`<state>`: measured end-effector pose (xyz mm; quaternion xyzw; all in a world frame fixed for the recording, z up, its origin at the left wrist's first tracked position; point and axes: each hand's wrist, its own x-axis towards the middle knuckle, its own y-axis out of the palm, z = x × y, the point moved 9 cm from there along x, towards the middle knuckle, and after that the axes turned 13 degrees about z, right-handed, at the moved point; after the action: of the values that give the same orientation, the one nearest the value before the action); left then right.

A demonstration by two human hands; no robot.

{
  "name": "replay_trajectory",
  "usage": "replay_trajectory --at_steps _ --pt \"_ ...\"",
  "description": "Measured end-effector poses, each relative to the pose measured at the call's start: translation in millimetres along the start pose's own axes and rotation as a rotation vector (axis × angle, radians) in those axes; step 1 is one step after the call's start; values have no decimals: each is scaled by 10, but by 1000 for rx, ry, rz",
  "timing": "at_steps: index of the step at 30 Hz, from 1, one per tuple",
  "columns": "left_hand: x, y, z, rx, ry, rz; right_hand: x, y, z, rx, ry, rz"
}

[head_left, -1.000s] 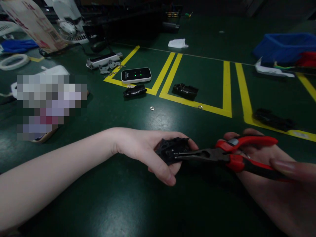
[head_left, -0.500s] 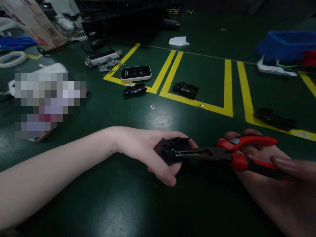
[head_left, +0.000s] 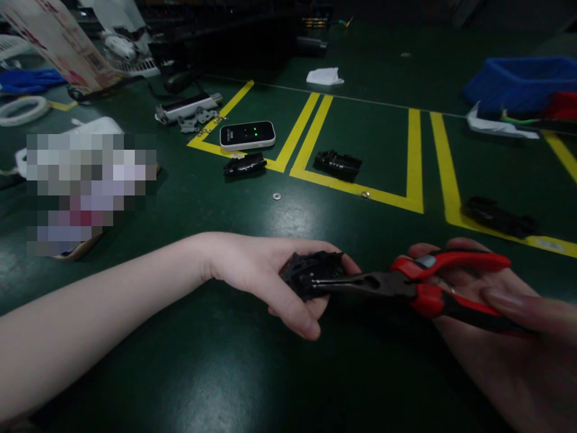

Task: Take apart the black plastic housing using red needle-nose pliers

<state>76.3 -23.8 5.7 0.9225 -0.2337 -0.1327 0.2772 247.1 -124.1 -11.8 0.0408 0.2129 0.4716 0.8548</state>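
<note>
Black moulded housing: in the left hand, over the near part of the green bench; contact with the surface not readable. Left grip: clamped around the housing, fingers curled behind and beneath, thumb along the near side. Right grip: closed around the red-and-black handles of the needle-nose pliers, thumb on the nearer handle. Plier tips at the near face of the housing; cannot tell from this view of any small piece pinched between them. Treat the housing as light and stiff, judging from the compact, ribbed, probably plastic body. Expect little flex overall, but assume fragility at thin ridges and projecting edges. Allow for some slipperiness on smooth faces, judging by the sheen on the glossy black part just in front of the white-rimmed device. Take hold by the long outer sides, clear of the plier tips; avoid squeezing the detailed face. Treat the pliers as rigid and probably heavier; take hold by the handles, behind the pivot, and apply only light tip pressure against the housing.
</note>
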Motion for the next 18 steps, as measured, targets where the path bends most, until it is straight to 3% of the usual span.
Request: replay_trajectory --at_steps 12,18 --pt "0 -1 -17 26 3 6 56 -88 64 -13 -77 19" --pt "-3 24 -23 -12 10 38 -18 46 208 -80 -147 97"
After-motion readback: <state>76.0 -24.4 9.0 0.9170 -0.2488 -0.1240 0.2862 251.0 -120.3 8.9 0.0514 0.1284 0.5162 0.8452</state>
